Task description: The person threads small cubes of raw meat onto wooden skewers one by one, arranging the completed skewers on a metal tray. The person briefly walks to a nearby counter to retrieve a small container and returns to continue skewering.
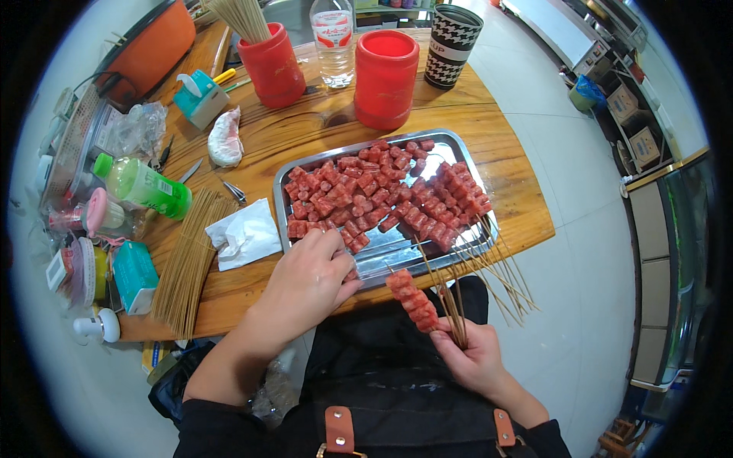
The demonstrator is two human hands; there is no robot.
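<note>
Red cubes of meat ran close together along a loaded skewer (413, 301) held over the near edge of a metal tray, its tip angled up and to the left. The right hand (477, 355) had its grip closed around the stick just below the lowest cube, with a bundle of bare sticks (456, 317) clasped alongside. The left hand (305, 276) bent down at the tray's near left corner, fingers curled beside the meat pieces (343, 191); its fingertips were hidden, so how far that grip stood open, or whether it held anything, could not be told. More pieces covered much of the shiny tray (385, 263), and finished skewers (462, 195) lay at its right side, their sticks jutting over the rim.

Beneath it all was a wooden table (519, 183) with visible grain. Left of the tray lay a white tissue (243, 235) and a long sheaf of thin sticks (187, 263), with a green bottle (149, 187) just beyond. Two red containers (385, 84), a clear bottle (334, 46) and a patterned cup (453, 49) lined the far side. Pale tiled floor (569, 290) spread to the right, toward shelves (641, 126) along the wall.
</note>
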